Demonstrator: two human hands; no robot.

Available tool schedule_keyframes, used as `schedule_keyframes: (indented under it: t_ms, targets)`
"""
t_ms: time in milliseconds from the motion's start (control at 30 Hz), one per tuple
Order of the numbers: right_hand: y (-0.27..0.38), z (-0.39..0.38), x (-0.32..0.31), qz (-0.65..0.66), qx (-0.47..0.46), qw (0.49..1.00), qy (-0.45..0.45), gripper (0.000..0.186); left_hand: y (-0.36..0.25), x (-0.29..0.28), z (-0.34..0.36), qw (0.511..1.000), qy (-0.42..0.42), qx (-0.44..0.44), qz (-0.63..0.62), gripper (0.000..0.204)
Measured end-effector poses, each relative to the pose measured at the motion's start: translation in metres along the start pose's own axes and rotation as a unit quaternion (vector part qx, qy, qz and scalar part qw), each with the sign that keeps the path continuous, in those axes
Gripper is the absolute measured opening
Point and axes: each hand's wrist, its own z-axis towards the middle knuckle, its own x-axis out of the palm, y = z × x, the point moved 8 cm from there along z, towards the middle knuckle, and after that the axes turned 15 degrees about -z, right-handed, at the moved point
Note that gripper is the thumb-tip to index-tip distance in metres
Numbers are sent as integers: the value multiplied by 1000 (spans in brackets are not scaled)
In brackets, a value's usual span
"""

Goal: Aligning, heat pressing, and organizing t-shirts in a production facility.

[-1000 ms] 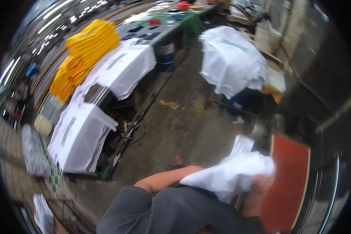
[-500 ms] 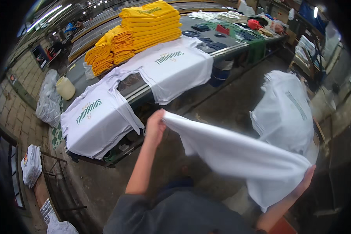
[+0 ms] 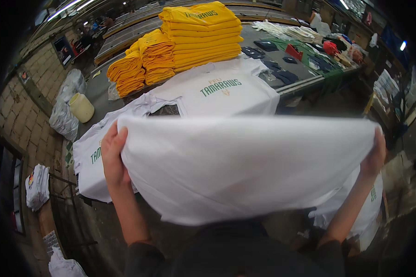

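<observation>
White cloth (image 3: pixel 249 171) hangs stretched in the air between two hands, in front of the table. The left hand (image 3: pixel 114 150) pinches one top corner, thumb in front, and the right hand (image 3: pixel 374 152) is closed on the other top corner. Behind the cloth, white shirts (image 3: pixel 226 94) with green and gold print lie spread on the table, and some hang over its edge. Past them, yellow shirts (image 3: pixel 201 34) sit folded in piles. Near the table's left end is a cream tub (image 3: pixel 82 108); I can't tell what is in it. Just beside it is a big see-through plastic bag (image 3: pixel 62 117), all crinkly, and what's inside is too hard to see. The table (image 3: pixel 305 83) has a grey top, with small dark flat packs (image 3: pixel 266 45), a red thing (image 3: pixel 294 52) and a green cloth (image 3: pixel 330 78) toward its right. More white shirts are piled low by the right arm. A block wall (image 3: pixel 25 124) stands on the left, and bright lights (image 3: pixel 64 10) shine up high.
</observation>
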Motion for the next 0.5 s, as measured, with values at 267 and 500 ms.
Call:
schedule_keyframes:
  t_ms: [267, 500]
  targets:
    - [-192, 214, 221, -82, 252, 910, 320, 25, 90, -104, 174, 965, -193, -162, 67, 33]
    - [-188, 345, 342, 59, 33, 928, 367, 36, 31, -88, 298, 985, -124, 91, 83, 38]
